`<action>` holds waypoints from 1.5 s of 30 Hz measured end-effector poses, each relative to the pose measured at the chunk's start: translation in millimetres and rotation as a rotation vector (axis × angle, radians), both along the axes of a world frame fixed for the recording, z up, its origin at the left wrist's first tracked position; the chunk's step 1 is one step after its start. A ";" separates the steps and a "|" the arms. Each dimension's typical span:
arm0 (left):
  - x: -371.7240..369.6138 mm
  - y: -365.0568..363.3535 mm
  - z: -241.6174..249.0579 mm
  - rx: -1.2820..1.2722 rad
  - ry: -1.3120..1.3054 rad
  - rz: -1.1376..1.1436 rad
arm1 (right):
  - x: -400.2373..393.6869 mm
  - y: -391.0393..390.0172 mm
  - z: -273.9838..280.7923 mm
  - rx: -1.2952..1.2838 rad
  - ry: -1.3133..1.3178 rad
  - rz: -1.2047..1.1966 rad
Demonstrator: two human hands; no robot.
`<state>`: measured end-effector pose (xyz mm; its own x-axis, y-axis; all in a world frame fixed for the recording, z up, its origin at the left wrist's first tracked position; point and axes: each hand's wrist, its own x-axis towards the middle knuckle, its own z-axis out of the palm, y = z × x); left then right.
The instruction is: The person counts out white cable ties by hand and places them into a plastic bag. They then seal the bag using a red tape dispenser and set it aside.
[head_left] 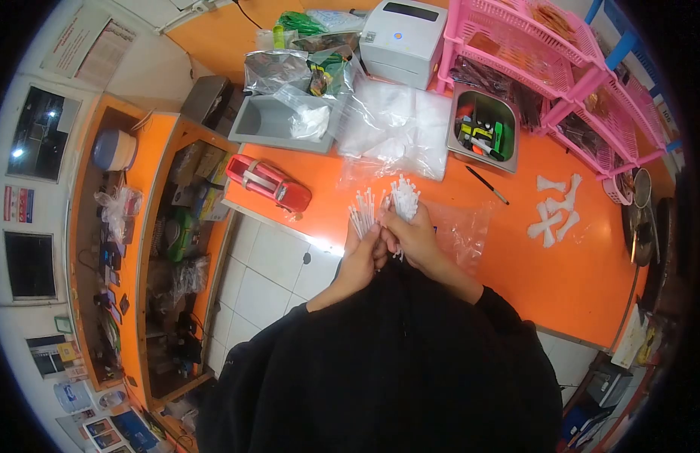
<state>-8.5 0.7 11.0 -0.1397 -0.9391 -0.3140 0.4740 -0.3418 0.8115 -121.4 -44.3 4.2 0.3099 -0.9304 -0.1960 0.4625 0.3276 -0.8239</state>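
Observation:
Both hands meet in front of my chest, over the near edge of the orange table. My left hand (358,264) is closed around a bundle of thin white sticks (363,214) with small knobbed tips fanning upward. A second, denser bundle of the same white sticks (404,198) stands up from my right hand (414,235), whose fingers are wrapped round it. The thumbs and fingertips come together between the bundles, and a few lower stick ends show beneath. Which fingers touch which sticks is partly hidden.
The orange table (550,275) bears several white flared bundles (553,211), a black pen (487,185), a red tool-like object (270,183) and clear plastic bags (395,124). Behind are a grey tray (248,121), metal marker tub (482,155), white printer (403,41) and pink racks (565,90).

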 end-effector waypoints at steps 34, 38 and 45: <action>-7.8 0.1 12.8 -0.086 -0.192 0.053 | -0.4 0.4 0.5 -0.033 0.136 -0.019; -9.2 0.2 14.6 -0.082 -0.172 0.058 | -1.6 0.4 1.7 -0.013 0.130 -0.007; -9.5 0.4 6.5 -0.024 -0.080 0.082 | 0.4 0.5 0.4 -0.010 0.125 -0.030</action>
<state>-18.0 1.1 17.5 -0.0374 -0.9536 -0.2987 0.4330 -0.2849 0.8552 -121.0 -43.8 4.5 0.2557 -0.9409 -0.2220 0.3657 0.3067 -0.8787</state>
